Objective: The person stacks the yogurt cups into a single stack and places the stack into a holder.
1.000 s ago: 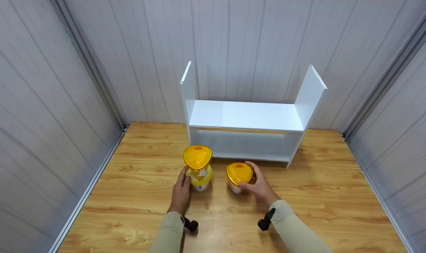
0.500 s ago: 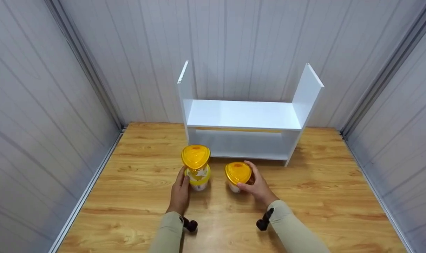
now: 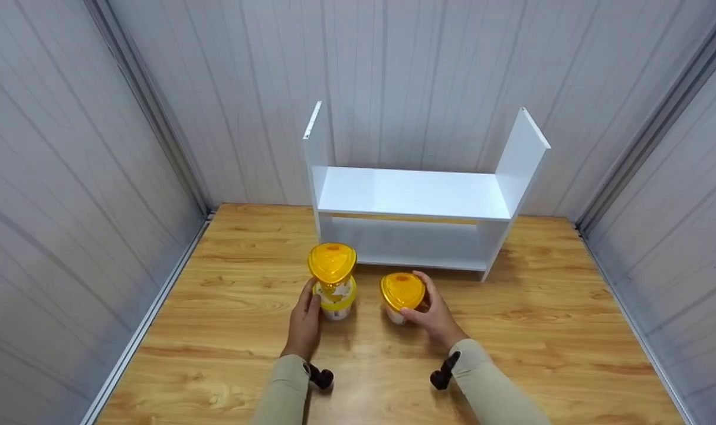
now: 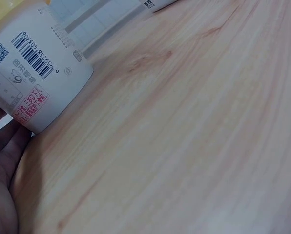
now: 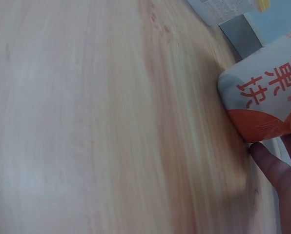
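Note:
Two fruit cups stand stacked in the head view, just left of the middle. The upper cup [image 3: 332, 262] has a clear orange, rounded-triangle lid; a yellow rim circles the lower cup [image 3: 336, 310]. My left hand [image 3: 303, 321] touches the lower cup's left side, its fingers mostly straight. Barcode and red print show on that white cup in the left wrist view. To the right, my right hand [image 3: 434, 313] grips a single fruit cup [image 3: 402, 290] with the same orange lid, thumb in front and fingers behind. Red characters mark its side [image 5: 272, 90] in the right wrist view.
A white two-tier shelf [image 3: 417, 195] with tall side panels stands just behind the cups, against the back wall. The wood-grain tabletop [image 3: 228, 330] is bounded by panelled walls [image 3: 56, 177] at left, back and right. A black wrist camera [image 3: 320, 378] hangs at each sleeve.
The head view shifts slightly and comes back. Both hands and all the cups keep their places relative to the shelf.

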### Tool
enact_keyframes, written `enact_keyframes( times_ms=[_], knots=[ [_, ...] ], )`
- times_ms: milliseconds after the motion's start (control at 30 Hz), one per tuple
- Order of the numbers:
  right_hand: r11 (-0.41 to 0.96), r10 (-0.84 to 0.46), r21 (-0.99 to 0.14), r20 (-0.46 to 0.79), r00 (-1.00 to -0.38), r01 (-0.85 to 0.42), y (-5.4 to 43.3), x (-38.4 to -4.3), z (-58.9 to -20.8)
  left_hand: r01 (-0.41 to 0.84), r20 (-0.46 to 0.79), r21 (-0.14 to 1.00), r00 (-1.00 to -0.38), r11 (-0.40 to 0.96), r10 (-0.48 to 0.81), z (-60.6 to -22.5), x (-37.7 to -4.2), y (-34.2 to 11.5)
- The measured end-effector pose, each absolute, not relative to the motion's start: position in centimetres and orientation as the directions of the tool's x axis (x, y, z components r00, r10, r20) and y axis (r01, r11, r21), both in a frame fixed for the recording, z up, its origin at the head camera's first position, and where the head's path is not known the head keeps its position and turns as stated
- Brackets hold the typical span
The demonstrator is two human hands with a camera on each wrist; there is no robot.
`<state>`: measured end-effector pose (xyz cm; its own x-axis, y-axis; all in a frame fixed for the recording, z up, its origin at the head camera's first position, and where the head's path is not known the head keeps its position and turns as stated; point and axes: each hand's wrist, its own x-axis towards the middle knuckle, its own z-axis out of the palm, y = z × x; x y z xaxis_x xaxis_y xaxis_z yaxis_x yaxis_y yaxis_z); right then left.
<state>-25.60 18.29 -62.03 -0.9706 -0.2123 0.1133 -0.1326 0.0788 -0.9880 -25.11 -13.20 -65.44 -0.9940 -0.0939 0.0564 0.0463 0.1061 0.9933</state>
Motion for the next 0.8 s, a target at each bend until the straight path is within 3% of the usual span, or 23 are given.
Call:
enact_keyframes(
  times_ms=[467, 800],
  knots=[
    [0.060, -0.179, -0.994, 0.079, -0.981, -0.091, 17.8, -25.2, -60.2, 0.048, 0.060, 0.991, -0.994, 0.122, -0.094, -64.8, -24.9, -13.3],
    [0.106, -0.170, -0.985, 0.116, -0.979, -0.135, 17.9, -26.3, -60.7, 0.056, 0.072, 0.987, -0.993, 0.148, -0.099, -65.4, -25.0, -13.4]
  ],
)
